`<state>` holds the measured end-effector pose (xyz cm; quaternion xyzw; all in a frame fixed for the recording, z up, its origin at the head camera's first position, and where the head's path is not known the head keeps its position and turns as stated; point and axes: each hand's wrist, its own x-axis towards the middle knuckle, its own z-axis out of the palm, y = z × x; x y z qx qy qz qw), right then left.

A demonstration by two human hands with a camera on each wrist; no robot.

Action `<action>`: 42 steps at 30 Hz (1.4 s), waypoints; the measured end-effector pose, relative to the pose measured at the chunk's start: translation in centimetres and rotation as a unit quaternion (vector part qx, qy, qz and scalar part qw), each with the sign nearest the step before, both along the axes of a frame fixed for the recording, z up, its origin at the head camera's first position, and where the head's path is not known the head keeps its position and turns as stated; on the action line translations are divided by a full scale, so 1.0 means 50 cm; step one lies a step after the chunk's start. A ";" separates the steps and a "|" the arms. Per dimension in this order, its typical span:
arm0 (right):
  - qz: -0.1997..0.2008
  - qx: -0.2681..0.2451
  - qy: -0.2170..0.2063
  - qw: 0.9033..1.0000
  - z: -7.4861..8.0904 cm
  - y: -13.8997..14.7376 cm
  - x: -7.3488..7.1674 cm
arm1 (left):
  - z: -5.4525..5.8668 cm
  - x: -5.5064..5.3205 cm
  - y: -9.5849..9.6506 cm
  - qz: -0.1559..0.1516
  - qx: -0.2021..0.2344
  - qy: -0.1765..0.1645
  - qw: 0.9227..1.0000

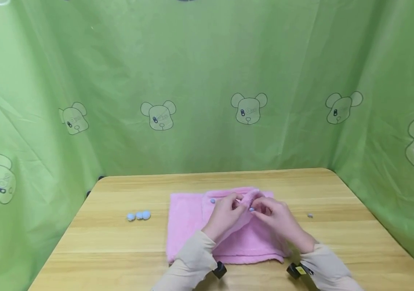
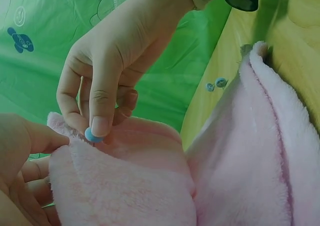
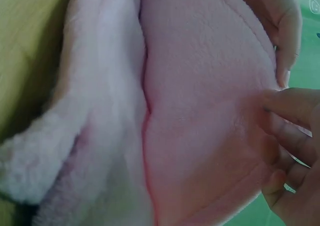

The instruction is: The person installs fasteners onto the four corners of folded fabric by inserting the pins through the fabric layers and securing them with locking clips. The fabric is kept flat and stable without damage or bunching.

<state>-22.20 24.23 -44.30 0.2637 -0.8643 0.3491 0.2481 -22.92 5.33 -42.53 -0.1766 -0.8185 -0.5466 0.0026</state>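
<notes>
A folded pink fleece cloth [image 1: 188, 222] lies on the table, its raised fold lifted between the hands. My left hand [image 1: 226, 216] pinches the edge of this fold; it shows at the lower left of the left wrist view. My right hand [image 1: 277, 214] pinches a small blue round-headed button pin [image 2: 92, 135] between thumb and fingers, right at the fleece edge. In the right wrist view the right hand [image 3: 295, 141] is behind the fold, and the pin is hidden. Another blue button [image 1: 212, 200] sits on the cloth, left of the left hand.
Three pale blue round buttons [image 1: 139, 215] stand in a row on the table, left of the cloth. To the right lie small grey pieces [image 1: 310, 215]. A green curtain [image 1: 207, 81] with bear outlines surrounds the wooden table [image 1: 101, 238].
</notes>
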 end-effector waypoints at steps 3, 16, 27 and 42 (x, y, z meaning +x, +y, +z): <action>-0.024 0.010 0.024 0.999 -0.001 -0.002 -0.003 | 0.000 0.000 0.001 -0.006 -0.005 0.009 1.000; -0.046 0.005 0.016 0.999 0.000 0.006 -0.016 | -0.003 0.004 0.006 -0.037 -0.034 0.046 0.998; -0.043 0.007 0.013 0.999 0.000 0.010 -0.012 | 0.001 0.009 0.002 -0.075 -0.033 0.039 0.996; 0.010 0.012 0.101 0.995 -0.022 0.014 -0.019 | 0.051 -0.018 -0.130 -0.105 -0.156 0.101 0.977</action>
